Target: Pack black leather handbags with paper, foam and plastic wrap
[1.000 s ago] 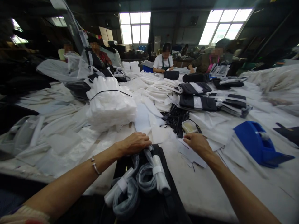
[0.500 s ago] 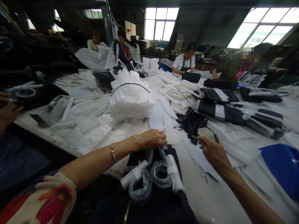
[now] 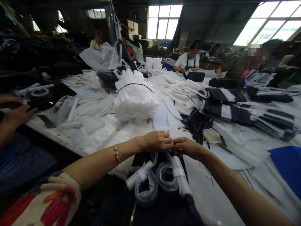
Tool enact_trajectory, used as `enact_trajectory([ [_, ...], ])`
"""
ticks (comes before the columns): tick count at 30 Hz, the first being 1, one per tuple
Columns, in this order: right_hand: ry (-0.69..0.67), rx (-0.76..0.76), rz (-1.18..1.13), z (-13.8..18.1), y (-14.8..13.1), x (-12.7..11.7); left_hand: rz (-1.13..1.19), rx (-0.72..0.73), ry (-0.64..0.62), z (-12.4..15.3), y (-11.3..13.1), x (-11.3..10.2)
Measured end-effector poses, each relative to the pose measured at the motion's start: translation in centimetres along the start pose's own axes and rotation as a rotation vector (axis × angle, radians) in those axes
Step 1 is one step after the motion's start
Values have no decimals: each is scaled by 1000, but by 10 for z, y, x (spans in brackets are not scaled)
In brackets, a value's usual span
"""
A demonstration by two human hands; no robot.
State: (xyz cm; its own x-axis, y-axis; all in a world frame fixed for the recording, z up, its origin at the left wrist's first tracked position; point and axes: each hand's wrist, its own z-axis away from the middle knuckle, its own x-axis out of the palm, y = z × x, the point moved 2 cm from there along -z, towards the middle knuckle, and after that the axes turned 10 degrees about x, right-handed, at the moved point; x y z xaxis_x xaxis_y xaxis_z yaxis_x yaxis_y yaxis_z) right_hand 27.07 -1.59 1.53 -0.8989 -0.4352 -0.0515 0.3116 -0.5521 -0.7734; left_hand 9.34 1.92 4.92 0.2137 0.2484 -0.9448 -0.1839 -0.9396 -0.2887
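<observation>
A black bag (image 3: 164, 210) with a gold zip lies close in front of me. On it are two coiled straps wrapped in clear plastic, a left coil (image 3: 146, 195) and a right coil (image 3: 161, 185), each beside a white-wrapped roll. Just above the bag's top end, my left hand (image 3: 157, 140) is closed in a pinch, with plastic-wrapped strap ends running up beneath it. My right hand (image 3: 188, 147) meets it there, fingertips pressed together against the left fingers. Whatever sits between the fingertips is hidden.
A banded bundle of white foam sleeves (image 3: 137, 97) stands ahead. To its right are a heap of black strips (image 3: 196, 124), a small clear tray (image 3: 210, 135) and stacked black bags (image 3: 225, 113). A blue object (image 3: 287, 166) lies far right. Another person's hands (image 3: 17, 116) work at left; more people sit opposite.
My right hand has moved left from beside the black strips and the small tray to join my left hand. My left hand stays at the bag's top end. The view has shifted slightly.
</observation>
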Motion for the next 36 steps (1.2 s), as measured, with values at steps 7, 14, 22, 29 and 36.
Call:
enact_trajectory([
  [7,-129,6,-135,-5,12,-6,79,-6,57,8,0,4],
  [14,-119,-30,-138,-12,21,5,164,-49,10,6,3,4],
  [22,-47,-78,-124,-15,30,3,-21,-499,-43,9,28,-1],
  [29,45,-187,-105,-8,29,0,254,-942,-144,8,44,4],
  [36,74,-224,-99,-6,29,4,400,-1047,-192,-1,30,6],
])
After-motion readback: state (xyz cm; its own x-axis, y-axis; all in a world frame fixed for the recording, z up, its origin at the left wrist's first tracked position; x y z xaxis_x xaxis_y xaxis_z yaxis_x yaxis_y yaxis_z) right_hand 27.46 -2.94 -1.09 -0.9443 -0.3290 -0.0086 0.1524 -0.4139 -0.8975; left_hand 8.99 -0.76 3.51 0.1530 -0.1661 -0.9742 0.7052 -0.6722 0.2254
